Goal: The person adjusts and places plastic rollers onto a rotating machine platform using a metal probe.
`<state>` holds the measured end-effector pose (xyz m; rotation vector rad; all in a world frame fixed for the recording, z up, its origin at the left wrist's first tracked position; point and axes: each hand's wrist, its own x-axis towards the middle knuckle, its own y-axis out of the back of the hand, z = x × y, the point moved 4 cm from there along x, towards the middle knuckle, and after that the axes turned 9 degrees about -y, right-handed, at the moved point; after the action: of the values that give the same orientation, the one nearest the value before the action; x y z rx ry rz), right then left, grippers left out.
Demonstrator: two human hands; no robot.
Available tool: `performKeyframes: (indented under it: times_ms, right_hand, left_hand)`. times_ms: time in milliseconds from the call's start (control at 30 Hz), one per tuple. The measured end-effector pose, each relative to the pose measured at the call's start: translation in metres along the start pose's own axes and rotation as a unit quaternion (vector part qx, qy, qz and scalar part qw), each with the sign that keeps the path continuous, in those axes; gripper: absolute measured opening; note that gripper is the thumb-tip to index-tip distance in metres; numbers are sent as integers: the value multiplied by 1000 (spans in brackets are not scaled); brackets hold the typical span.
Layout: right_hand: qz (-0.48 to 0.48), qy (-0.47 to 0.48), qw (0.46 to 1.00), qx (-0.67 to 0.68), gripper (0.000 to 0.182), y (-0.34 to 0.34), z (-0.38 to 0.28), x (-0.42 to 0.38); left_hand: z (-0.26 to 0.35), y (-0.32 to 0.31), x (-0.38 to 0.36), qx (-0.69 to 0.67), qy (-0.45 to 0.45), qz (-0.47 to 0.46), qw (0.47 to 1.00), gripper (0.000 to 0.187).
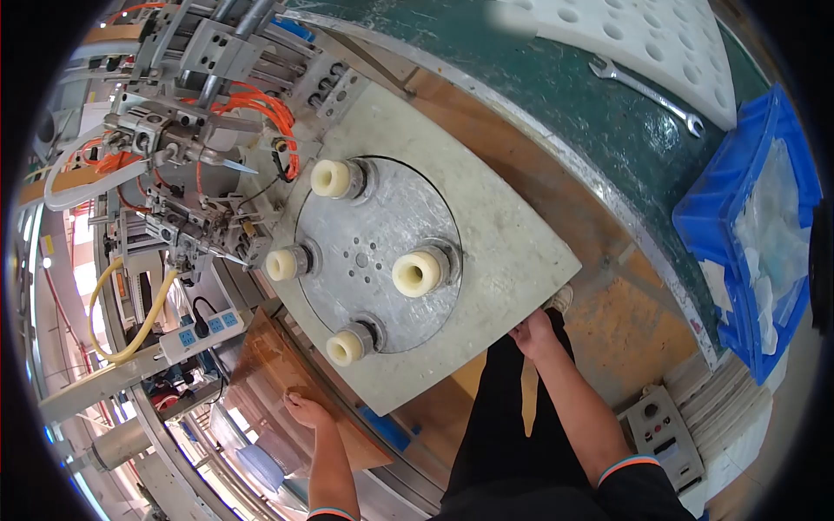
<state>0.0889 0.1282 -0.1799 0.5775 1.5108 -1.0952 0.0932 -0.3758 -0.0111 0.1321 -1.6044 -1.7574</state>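
My left hand (307,411) is over a see-through orange-brown panel (352,434), its fingers curled in; what they hold, if anything, is too small to make out. My right hand (532,335) is at the front right edge of a pale machine table (504,260). Its fingers are bent and partly hidden by that edge. On the table is a round metal plate (391,321) with several metal holders, each bearing a cream-coloured ring-shaped part. The nearest ring (417,274) shows a dark central hole. Another ring (345,348) is toward my left hand.
Metal clamps and orange hoses (269,113) crowd the machine's left side. A power strip (204,334) is below them. On the green bench (591,113) are a wrench (647,89), a white perforated block (660,39) and a blue bin (730,200). A control box (665,434) stands lower right.
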Motion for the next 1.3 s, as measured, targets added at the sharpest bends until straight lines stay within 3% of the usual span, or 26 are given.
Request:
performKeyframes:
  times_ms: [667, 900, 1033, 1300]
  right_hand:
    - [-21, -15, 1000, 17, 30, 12, 8, 13]
    - [-19, -1, 1000, -5, 29, 9, 5, 10]
    - [-19, -7, 1000, 6, 29, 5, 8, 3]
    - [-9, -2, 1000, 3, 28, 3, 3, 2]
  left_hand:
    - [-14, -4, 4, 12, 5, -17, 1000, 35]
    - [2, 1, 0, 41, 17, -28, 999, 36]
    - [17, 10, -5, -16, 50, -10, 999, 35]
    - [19, 7, -4, 12, 4, 1, 1000, 36]
